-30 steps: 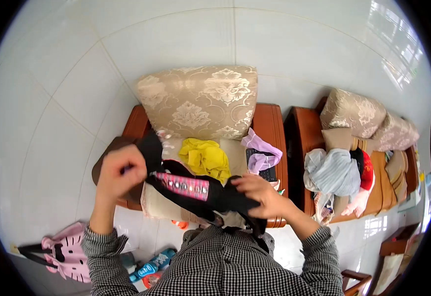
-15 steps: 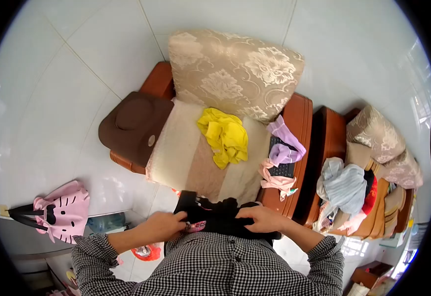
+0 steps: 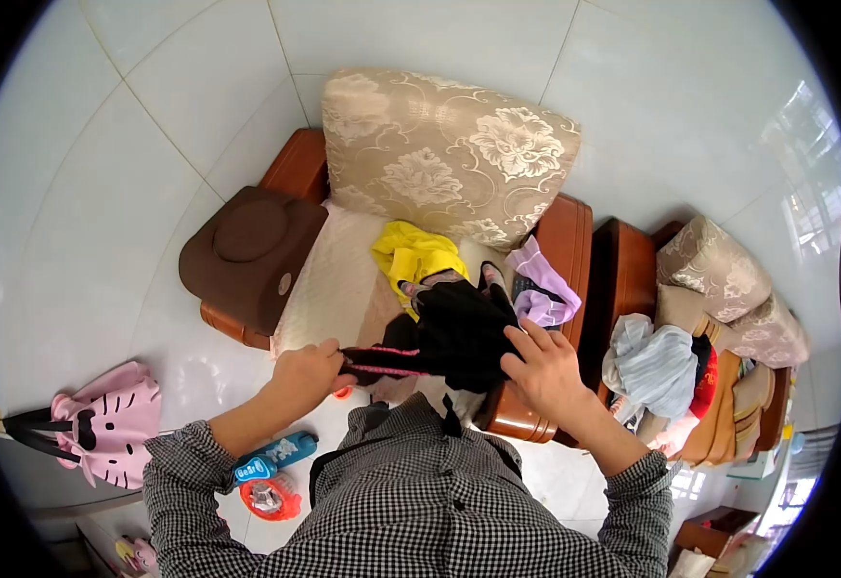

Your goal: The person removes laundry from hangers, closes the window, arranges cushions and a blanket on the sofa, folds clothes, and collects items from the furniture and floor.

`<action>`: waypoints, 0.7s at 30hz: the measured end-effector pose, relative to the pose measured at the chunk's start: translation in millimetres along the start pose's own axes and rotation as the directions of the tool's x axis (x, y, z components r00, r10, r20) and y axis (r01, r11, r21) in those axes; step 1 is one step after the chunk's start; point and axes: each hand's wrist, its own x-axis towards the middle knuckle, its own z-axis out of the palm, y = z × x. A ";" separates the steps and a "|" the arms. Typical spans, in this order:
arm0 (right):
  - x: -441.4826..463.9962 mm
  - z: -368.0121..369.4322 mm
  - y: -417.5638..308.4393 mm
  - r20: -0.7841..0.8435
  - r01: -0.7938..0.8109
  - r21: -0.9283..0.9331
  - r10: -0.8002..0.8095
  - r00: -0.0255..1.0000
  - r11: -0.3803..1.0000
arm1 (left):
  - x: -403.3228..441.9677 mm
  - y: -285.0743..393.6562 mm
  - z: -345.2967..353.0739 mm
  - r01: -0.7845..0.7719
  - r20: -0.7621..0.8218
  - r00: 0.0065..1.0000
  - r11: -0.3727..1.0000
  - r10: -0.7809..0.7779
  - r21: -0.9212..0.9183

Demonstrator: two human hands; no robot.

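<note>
A black garment with a pink-edged band (image 3: 464, 328) is stretched between my two hands above the armchair seat. My left hand (image 3: 307, 374) is closed on the left end of its band. On the opposite side my right hand (image 3: 543, 364) pinches the garment's right edge, fingers partly bent over the cloth. Grey-pink patterned parts stick out at the garment's far side. Beyond it, a crumpled yellow cloth (image 3: 415, 252) lies on the seat, partly covered. A lilac cloth (image 3: 547, 301) rests on the right armrest over a dark object.
A brown cushion-like pad (image 3: 252, 241) covers the left armrest. The flowered back cushion (image 3: 449, 154) leans behind the seat. Rightward, a pile of clothes (image 3: 661, 366) lies on another sofa. A pink bag (image 3: 117, 424), blue bottle (image 3: 290, 449) and red basket (image 3: 271, 499) are at lower left.
The black garment has moved from against my waist out over the seat and is spread wider. Both hands have gone forward with it, and it now hides part of the yellow cloth.
</note>
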 end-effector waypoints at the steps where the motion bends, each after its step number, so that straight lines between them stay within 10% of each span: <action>1: -0.8 2.1 3.0 -0.008 0.006 0.006 -0.006 1.000 1.000 | 4.9 -0.6 0.4 0.008 -0.027 1.000 1.000 -0.008 0.007; 6: 8.1 7.7 29.3 -0.196 -0.196 0.275 0.254 0.947 0.941 | 39.9 0.2 -18.2 -0.027 -0.372 0.928 0.985 -0.039 -0.173; 7: 14.6 1.0 24.9 -0.040 -0.454 0.361 0.500 0.865 0.814 | 49.0 4.9 -19.3 -0.036 -0.464 0.885 0.985 -0.046 -0.167; 10: 32.8 18.9 25.4 -0.137 -0.581 0.478 0.709 0.692 0.659 | 74.0 30.2 -19.3 0.255 -0.010 0.887 0.506 -0.463 -0.824; 12: 41.9 20.3 -0.4 -0.057 -0.516 0.662 0.722 0.689 0.544 | 85.1 66.4 -19.4 0.259 0.149 0.871 0.181 -0.468 -0.949; 14: 40.7 33.3 -23.0 0.007 -0.263 0.826 0.457 0.889 0.499 | 87.3 102.2 -29.4 0.139 0.101 0.905 0.063 -0.414 -0.988; 17: 36.6 48.5 -33.9 0.059 -0.143 0.978 0.456 0.888 0.152 | 86.3 113.2 -28.9 -0.044 -0.215 0.934 0.505 -0.286 -0.862; 18: 35.0 50.4 -33.7 0.024 -0.154 0.960 0.477 0.879 0.236 | 84.2 106.2 -21.6 -0.176 -0.362 0.912 0.612 -0.194 -0.771; 21: 27.5 62.4 -28.7 0.086 -0.209 0.964 0.551 0.830 0.164 | 52.7 81.3 -28.0 -0.144 -0.346 0.881 0.514 -0.322 -0.846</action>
